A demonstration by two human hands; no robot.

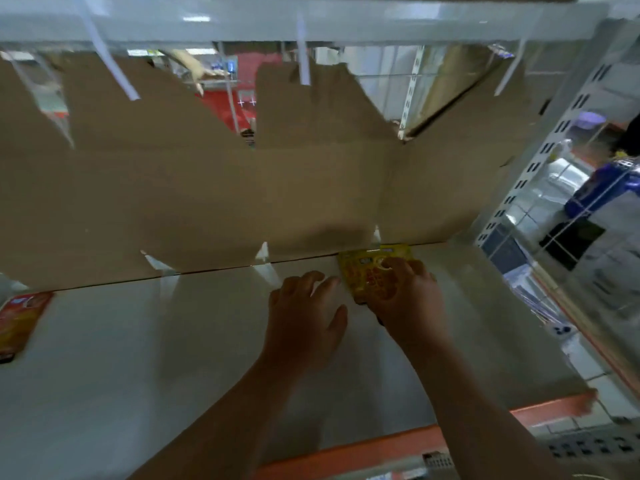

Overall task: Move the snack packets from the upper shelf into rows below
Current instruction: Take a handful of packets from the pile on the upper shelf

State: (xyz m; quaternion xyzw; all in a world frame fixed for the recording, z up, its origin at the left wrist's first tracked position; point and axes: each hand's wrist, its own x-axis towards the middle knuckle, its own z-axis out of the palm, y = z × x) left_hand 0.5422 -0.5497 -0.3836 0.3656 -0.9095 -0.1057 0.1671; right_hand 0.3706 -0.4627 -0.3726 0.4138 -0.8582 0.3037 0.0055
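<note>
We judge this the placing step. Our right hand (405, 296) grips a yellow snack packet (363, 271) at the back of the lower shelf (138, 358), right of centre, against the cardboard (173, 188). Our left hand (304, 313) lies relaxed beside it, holding nothing. Next, we think, comes squaring the packet into its row, then letting go.

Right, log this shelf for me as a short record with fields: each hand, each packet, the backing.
left hand: rests on the white shelf, fingertips beside the yellow packet, holds nothing
right hand: lies on top of the yellow snack packet, fingers spread over it; whether it pinches the packet is unclear
yellow snack packet: flat at the back of the shelf, against the cardboard backing
red-orange packet: at the shelf's left edge, apart from both hands
cardboard backing: upright, top edge torn and jagged
</note>
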